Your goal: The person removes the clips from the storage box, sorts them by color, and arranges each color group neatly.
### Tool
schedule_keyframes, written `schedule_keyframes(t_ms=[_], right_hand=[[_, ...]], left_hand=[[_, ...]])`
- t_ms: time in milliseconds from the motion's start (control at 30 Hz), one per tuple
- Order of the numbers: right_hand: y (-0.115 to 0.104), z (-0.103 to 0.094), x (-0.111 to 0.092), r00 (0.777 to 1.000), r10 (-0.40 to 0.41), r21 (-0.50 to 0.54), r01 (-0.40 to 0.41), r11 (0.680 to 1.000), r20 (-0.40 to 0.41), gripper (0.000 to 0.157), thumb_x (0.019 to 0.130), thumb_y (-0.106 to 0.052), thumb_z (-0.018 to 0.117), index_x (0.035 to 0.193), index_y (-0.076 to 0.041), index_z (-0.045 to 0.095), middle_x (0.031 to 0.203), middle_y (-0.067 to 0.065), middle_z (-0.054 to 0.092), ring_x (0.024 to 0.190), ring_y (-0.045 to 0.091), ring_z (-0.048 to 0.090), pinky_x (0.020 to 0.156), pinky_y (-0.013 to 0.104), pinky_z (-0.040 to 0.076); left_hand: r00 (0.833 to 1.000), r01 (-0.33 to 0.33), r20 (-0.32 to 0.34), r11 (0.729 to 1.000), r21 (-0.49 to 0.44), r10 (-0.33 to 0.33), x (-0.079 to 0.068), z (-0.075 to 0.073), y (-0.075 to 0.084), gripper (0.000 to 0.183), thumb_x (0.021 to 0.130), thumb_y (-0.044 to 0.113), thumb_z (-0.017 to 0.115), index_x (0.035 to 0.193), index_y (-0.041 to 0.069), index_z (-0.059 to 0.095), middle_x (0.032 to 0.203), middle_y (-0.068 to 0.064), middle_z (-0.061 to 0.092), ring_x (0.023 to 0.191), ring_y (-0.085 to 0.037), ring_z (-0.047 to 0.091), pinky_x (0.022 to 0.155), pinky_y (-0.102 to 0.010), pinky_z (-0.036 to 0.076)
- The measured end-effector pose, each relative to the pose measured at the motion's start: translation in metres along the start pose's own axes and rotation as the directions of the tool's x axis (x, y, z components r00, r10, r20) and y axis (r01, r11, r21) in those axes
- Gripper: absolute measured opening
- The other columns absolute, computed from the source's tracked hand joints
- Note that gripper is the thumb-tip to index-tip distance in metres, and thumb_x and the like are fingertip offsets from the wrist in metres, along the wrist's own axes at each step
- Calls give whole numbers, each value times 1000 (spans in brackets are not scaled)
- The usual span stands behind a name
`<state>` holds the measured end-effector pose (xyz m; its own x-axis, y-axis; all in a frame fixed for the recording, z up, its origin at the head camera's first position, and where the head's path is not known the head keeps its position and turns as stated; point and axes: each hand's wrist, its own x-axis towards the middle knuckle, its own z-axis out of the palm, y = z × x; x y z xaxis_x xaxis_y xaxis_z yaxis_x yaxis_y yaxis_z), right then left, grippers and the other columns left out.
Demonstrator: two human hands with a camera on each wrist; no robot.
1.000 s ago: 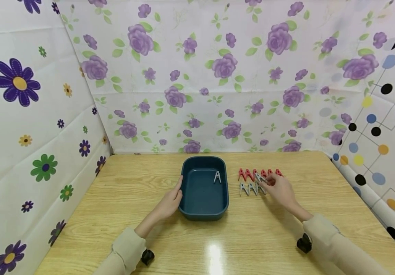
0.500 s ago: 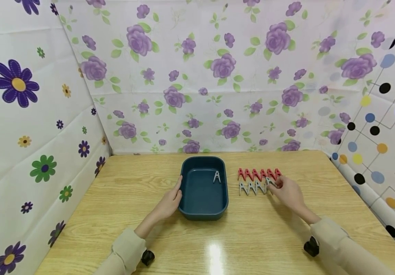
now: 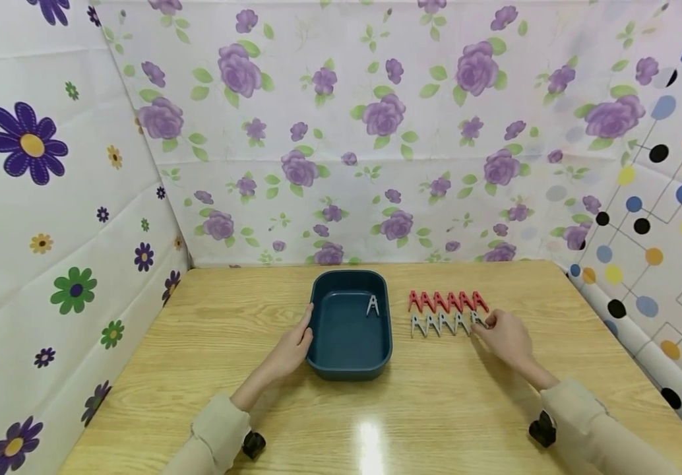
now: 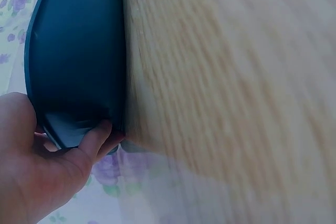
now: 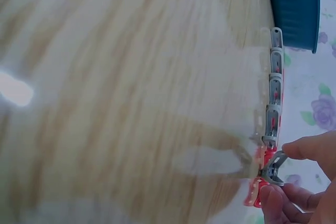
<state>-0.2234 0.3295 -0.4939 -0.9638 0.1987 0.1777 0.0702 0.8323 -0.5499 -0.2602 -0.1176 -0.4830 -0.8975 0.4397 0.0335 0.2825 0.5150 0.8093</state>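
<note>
My left hand (image 3: pixel 291 346) rests along the left wall of a dark teal rectangular bin (image 3: pixel 349 373), its fingers against the outside in the left wrist view. One light grey clothespin (image 3: pixel 373 305) lies inside the bin. With thumb and fingers, my right hand (image 3: pixel 506 338) pinches a grey clothespin (image 5: pixel 273 169) at the right end of a row of grey clothespins (image 3: pixel 444 323). The row lies right of the bin, legs toward me. Just behind it runs a row of red clothespins (image 3: pixel 448 301), partly hidden behind the grey ones in the right wrist view.
Everything stands on a light wooden table (image 3: pixel 228 316). A floral cloth (image 3: pixel 341 165) hangs along its back edge, with patterned cloths at the left and right sides. Light reflects off the tabletop near the front.
My right hand has moved right along the grey row, leaving clothespins standing in line, and now holds one at the row's end. The left hand and bin stay put.
</note>
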Motion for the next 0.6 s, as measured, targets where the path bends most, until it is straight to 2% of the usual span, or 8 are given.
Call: schedule_keyframes(t_ms=[200, 233, 267, 433, 500, 600], right_hand=[[5, 2, -3, 1000, -7, -12, 7, 1000, 14, 34, 86, -32, 71, 90, 1, 63, 74, 10, 66, 57, 15, 53, 49, 27, 40], [5, 1, -3, 1000, -7, -12, 7, 1000, 20, 34, 86, -31, 71, 89, 1, 63, 73, 10, 66, 57, 15, 53, 49, 27, 41], [5, 1, -3, 1000, -5, -16, 5, 1000, 25, 34, 86, -31, 71, 89, 1, 64, 73, 10, 66, 57, 15, 53, 50, 27, 41], [4, -1, 1, 999, 5, -23, -4, 1000, 39, 31, 90, -29, 64, 90, 2, 66, 72, 10, 66, 56, 16, 53, 49, 28, 41], [4, -1, 3, 999, -2, -27, 4, 1000, 42, 28, 91, -24, 60, 90, 2, 67, 74, 11, 67, 57, 16, 54, 50, 28, 42], [4, -1, 4, 999, -24, -33, 26, 999, 44, 23, 90, -16, 56, 91, 4, 68, 76, 13, 69, 58, 16, 56, 50, 28, 43]], left_hand=[[1000, 12, 18, 1000, -18, -12, -1, 1, -1, 57, 106, 13, 29, 157, 16, 3, 66, -1, 40, 40, -8, 28, 47, -25, 38], [1000, 12, 19, 1000, -23, -12, -2, 1, -1, 57, 106, 13, 29, 157, 16, 3, 70, -4, 48, 40, -8, 29, 46, -25, 38], [1000, 11, 18, 1000, -24, -11, -2, 1, -1, 57, 106, 13, 29, 157, 16, 3, 72, -6, 50, 40, -8, 28, 46, -25, 37], [1000, 3, 15, 999, -33, -3, -1, 1, -1, 57, 106, 12, 29, 157, 15, 3, 69, -5, 50, 41, -9, 29, 45, -25, 36], [1000, 8, 20, 1000, -30, -8, -1, 0, -1, 57, 106, 13, 29, 157, 17, 3, 58, 1, 38, 41, -10, 28, 45, -25, 36], [1000, 13, 14, 999, -31, -13, -1, 0, -1, 57, 106, 14, 29, 157, 19, 4, 56, 2, 36, 41, -10, 28, 45, -24, 36]])
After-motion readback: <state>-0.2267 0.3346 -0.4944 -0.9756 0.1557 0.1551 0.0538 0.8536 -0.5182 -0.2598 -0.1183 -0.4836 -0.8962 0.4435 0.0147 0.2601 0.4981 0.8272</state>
